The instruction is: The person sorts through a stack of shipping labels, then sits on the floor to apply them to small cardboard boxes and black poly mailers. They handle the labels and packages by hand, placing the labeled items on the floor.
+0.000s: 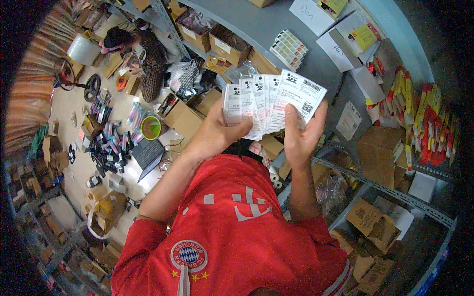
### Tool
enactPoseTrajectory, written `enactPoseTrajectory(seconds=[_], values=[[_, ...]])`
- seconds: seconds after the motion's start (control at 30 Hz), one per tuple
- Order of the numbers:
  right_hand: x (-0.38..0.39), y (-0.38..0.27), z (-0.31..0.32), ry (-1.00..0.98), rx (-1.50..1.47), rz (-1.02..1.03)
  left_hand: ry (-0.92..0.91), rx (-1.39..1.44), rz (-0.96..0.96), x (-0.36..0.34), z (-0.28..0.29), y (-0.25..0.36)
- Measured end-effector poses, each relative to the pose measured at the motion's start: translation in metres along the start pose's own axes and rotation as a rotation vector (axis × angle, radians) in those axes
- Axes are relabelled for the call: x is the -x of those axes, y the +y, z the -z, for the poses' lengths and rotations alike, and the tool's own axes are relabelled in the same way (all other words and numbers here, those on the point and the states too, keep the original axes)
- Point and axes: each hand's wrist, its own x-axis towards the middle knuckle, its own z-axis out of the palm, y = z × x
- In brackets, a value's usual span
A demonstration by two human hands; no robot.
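A fanned stack of white printed shipping labels (pixel 266 101) spreads between both hands in front of my chest. My left hand (pixel 222 126) is closed on the left end of the fan, its thumb lying across the lower part of the labels. At the right end, my right hand (pixel 301 133) pinches the frontmost label (pixel 302 93), thumb on its face and fingers behind. That label shows a barcode and a square code and sits higher than the others. How many labels lie in the stack I cannot tell.
Behind the labels runs a grey metal shelf (pixel 256 29) with cardboard boxes (pixel 229 44), a white sticker sheet (pixel 290 49) and red-yellow packets (pixel 434 123). On the left floor, another person (pixel 143 59) sits among scattered small goods, a laptop (pixel 148 157) and a green basket (pixel 151 128).
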Motion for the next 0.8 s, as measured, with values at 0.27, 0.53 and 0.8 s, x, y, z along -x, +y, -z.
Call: enactPoseTrajectory(seconds=[0.27, 0.53, 0.8], values=[[-0.011, 0.005, 0.017, 0.123, 0.048, 0.073, 0.008, 0.214, 0.030, 0.007, 0.001, 0.003], [-0.014, 0.004, 0.029, 0.152, 0.069, 0.059, -0.004, 0.109, 0.007, 0.003, 0.004, -0.005], [-0.002, -0.002, 0.012, 0.035, 0.066, 0.065, -0.046, 0.004, -0.074, -0.001, -0.003, -0.006]])
